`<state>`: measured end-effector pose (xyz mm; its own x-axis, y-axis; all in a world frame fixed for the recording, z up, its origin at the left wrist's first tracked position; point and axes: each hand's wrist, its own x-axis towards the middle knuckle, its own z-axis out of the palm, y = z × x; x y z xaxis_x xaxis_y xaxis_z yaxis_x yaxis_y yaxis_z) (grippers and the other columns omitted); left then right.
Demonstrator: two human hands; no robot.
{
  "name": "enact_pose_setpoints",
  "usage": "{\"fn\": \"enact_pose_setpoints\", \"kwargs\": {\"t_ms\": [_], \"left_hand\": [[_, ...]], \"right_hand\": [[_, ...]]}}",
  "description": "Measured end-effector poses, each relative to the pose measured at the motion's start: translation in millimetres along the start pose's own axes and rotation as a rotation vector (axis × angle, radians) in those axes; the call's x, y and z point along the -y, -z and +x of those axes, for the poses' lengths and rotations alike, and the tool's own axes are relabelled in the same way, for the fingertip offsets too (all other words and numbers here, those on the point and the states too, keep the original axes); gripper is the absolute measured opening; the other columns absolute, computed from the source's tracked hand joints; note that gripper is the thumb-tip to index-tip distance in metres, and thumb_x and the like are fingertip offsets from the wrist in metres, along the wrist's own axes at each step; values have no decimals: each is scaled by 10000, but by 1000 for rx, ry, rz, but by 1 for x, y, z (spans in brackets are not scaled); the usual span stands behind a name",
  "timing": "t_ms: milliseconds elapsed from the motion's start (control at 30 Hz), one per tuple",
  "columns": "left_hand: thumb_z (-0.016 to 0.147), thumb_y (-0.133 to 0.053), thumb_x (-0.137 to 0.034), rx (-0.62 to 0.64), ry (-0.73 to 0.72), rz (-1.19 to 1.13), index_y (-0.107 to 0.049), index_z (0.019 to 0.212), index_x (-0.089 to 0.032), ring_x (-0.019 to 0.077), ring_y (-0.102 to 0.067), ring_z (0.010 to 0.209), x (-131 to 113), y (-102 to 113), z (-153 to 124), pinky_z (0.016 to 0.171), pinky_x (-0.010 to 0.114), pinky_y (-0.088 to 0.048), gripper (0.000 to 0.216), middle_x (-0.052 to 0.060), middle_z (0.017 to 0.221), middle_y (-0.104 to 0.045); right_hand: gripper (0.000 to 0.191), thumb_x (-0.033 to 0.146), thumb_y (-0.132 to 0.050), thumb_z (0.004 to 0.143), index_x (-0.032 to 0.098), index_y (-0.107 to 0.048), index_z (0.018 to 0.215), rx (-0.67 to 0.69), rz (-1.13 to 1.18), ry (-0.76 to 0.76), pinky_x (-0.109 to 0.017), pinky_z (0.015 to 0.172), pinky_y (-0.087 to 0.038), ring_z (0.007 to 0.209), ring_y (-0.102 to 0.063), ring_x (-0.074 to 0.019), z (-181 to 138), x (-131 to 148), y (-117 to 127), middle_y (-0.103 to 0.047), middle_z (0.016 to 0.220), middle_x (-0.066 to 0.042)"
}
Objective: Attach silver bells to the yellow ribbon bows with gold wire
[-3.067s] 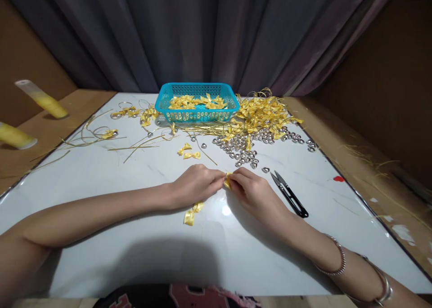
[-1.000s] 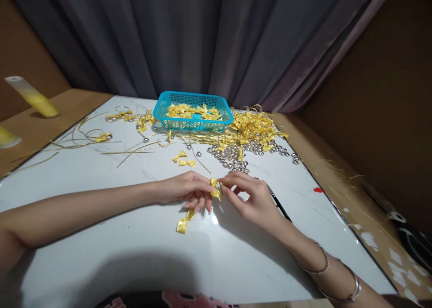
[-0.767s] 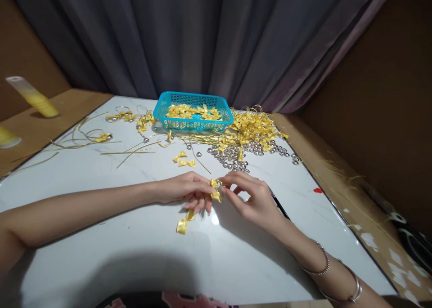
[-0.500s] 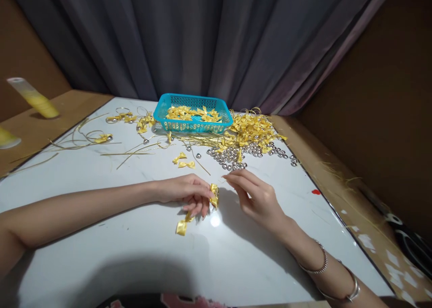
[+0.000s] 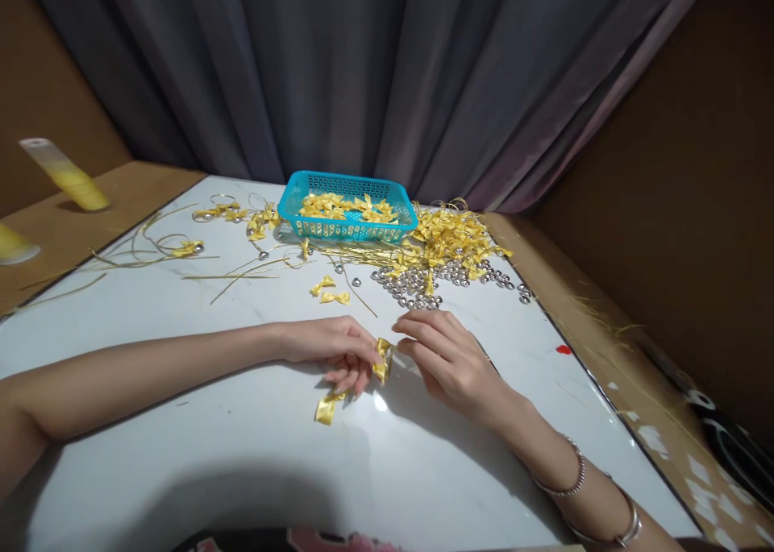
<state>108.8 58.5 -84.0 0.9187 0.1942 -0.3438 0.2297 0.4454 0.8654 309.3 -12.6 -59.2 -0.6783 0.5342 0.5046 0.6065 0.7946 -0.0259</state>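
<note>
My left hand [image 5: 335, 344] pinches a shiny yellow ribbon bow [image 5: 383, 362] between thumb and fingers, low over the white tabletop [image 5: 242, 471]. Just right of the bow is my right hand [image 5: 456, 363], its fingers bent and drawn together, pointing at the bow. What its fingertips hold, if anything, is too small to make out. Partly under the left hand lies another yellow bow [image 5: 325, 410]. Two small bows [image 5: 334, 297] rest beyond the left hand. Farther back is a scatter of silver heart-like beads [image 5: 417, 282].
A blue plastic basket [image 5: 347, 230] with yellow bows stands at the back. Beside it is a heap of bows [image 5: 453, 234] and gold cords [image 5: 356, 252]. Looser cords [image 5: 242, 276] lie left. Spools of yellow ribbon [image 5: 78, 183] stand at far left, scissors [image 5: 726, 431] at far right.
My right hand has moved down and slightly left, closer to the bow. The bow in my left hand sits slightly lower and is turned a little.
</note>
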Motion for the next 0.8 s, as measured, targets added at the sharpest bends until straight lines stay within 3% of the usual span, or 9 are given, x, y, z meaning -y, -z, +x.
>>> {"fn": "enact_pose_setpoints", "kwargs": {"t_ms": [133,333,467,600,700,800], "left_hand": [[774,-578,-234,-5,-8,-20,-593,670,-94,67,-522,361,0,0,1,301,130,-317,175,79,575,-685],[798,-583,-261,18,-20,-38,-580,676,-98,75,-536,373,1,1,1,305,134,-329,204,83,573,-684],[806,-572,-269,1,-4,-5,-576,640,-96,65,-531,369,1,1,0,311,135,-326,240,86,589,-689],[805,-575,-288,-2,32,50,-582,627,-100,62,-529,366,-1,1,0,308,135,-318,259,77,587,-690],[793,-589,-317,-8,73,88,-585,632,-107,74,-542,375,0,1,0,301,145,-308,265,73,581,-689],[781,-595,-338,-29,98,108,-584,627,-113,78,-539,372,0,1,0,299,151,-301,272,68,577,-687]], "right_hand": [[220,-40,-419,785,135,-531,858,15,43,-4,-363,765,-414,994,-508,-237,-1,-4,5,-622,979,-123],[243,56,-489,781,104,-513,1018,137,130,-59,-364,759,-377,957,-487,-236,3,0,8,-596,1018,-118],[200,19,-425,818,132,-564,909,164,45,-38,-323,702,-340,835,-473,-197,2,2,0,-618,870,-77],[301,-1,-340,856,160,-592,824,229,-25,0,-313,693,-307,743,-439,-177,1,1,0,-599,716,-49],[303,-4,-339,840,154,-598,825,260,-46,5,-317,697,-300,739,-430,-181,0,0,4,-597,722,-54],[187,58,-420,828,142,-587,840,262,-49,-31,-324,707,-300,781,-447,-194,1,-2,4,-606,782,-64]]}}
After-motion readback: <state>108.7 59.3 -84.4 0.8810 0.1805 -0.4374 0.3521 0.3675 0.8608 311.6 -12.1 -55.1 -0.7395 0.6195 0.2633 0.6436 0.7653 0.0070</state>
